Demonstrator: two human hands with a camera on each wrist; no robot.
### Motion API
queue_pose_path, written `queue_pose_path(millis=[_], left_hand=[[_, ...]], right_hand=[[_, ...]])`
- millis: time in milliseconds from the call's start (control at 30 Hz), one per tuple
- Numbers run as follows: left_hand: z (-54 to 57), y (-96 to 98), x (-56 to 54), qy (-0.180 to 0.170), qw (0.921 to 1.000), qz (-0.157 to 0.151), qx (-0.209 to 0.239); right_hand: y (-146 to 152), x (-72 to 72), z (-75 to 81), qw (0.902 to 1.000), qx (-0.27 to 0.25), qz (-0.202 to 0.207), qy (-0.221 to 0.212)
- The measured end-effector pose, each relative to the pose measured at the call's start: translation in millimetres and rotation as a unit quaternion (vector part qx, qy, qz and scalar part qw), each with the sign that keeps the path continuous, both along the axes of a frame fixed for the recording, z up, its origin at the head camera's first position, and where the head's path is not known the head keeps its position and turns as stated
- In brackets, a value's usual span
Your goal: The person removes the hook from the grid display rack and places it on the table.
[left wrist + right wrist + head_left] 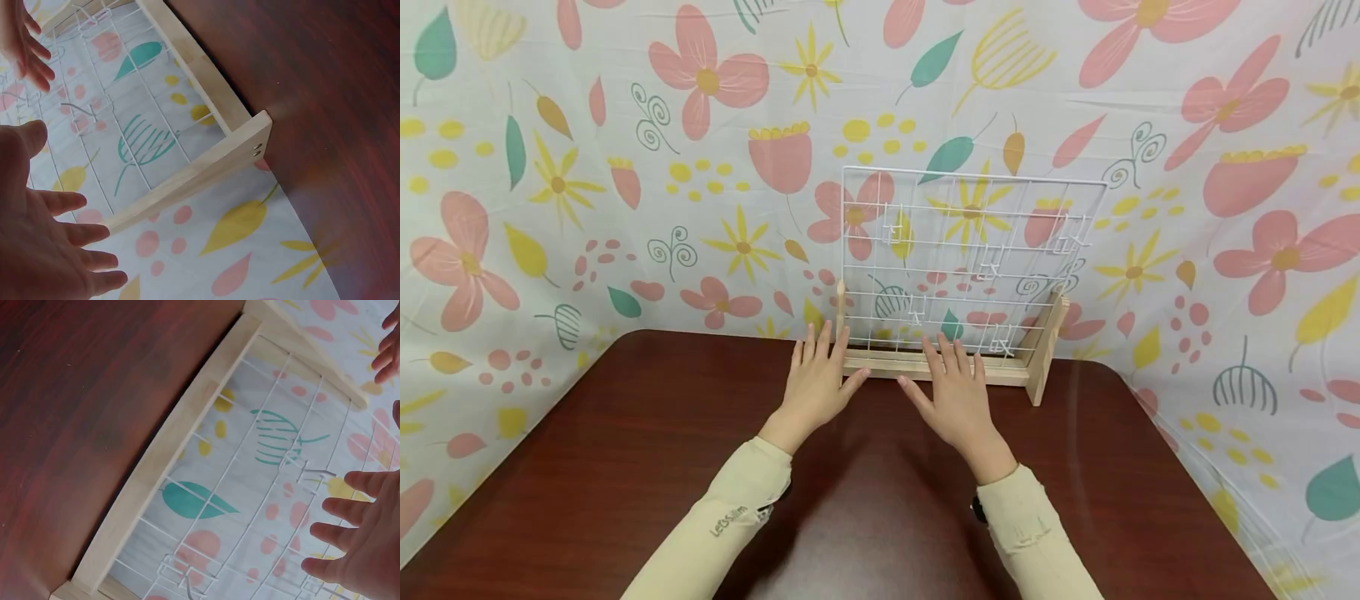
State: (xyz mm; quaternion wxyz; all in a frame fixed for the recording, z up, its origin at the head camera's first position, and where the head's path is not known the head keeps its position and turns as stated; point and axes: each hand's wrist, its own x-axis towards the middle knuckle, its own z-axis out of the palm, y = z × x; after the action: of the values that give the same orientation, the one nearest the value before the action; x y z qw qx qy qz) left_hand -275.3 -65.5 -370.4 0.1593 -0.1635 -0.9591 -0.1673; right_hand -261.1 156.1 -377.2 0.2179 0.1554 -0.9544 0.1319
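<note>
Left hand: the left hand (816,379) is spread wide with its fingers straight and its grasp bare; whether its fingertips touch the wood is unclear.
Right hand: the right hand (955,400) is likewise wide, fingers straight, thumb toward the left hand.
Wooden stand: the wooden stand (883,365) lies just beyond both hands, its left upright by the left fingertips, its right upright to the right of the right hand.
Wire grid: the white wire grid (958,272) is held in the stand between the uprights, rising beyond both hands.
Hooks: five white wire hooks (990,269) hang on the grid; the lowest is just past the right hand's little finger, another beyond the gap between the hands.
Table: the dark reddish table (865,542) extends beneath both hands.
Cloth: a flowered cloth (700,192) hangs beyond them.
</note>
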Motion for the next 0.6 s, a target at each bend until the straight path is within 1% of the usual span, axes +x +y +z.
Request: queue_pose_path(millis=[67,133,333,600], left_hand=[[2.8,-0.5,-1.7,0.003,0.9998,-0.008,0.017],[5.1,-1.4,-3.8,0.012,0.9989,-0.014,0.042],[14.7,-5.3,-10.6,0.041,0.9924,-0.027,0.113],[32.8,-13.3,-24.4,0.05,0.9856,-0.037,0.157]], right_hand=[[0.4,-0.8,1.5,0.9999,-0.004,0.006,0.007],[1.1,-2.3,2.7,0.9998,-0.005,0.011,0.013],[2.1,-4.7,8.7,0.9996,-0.014,0.02,0.016],[1.4,-8.6,15.9,0.9983,-0.023,0.043,0.03]])
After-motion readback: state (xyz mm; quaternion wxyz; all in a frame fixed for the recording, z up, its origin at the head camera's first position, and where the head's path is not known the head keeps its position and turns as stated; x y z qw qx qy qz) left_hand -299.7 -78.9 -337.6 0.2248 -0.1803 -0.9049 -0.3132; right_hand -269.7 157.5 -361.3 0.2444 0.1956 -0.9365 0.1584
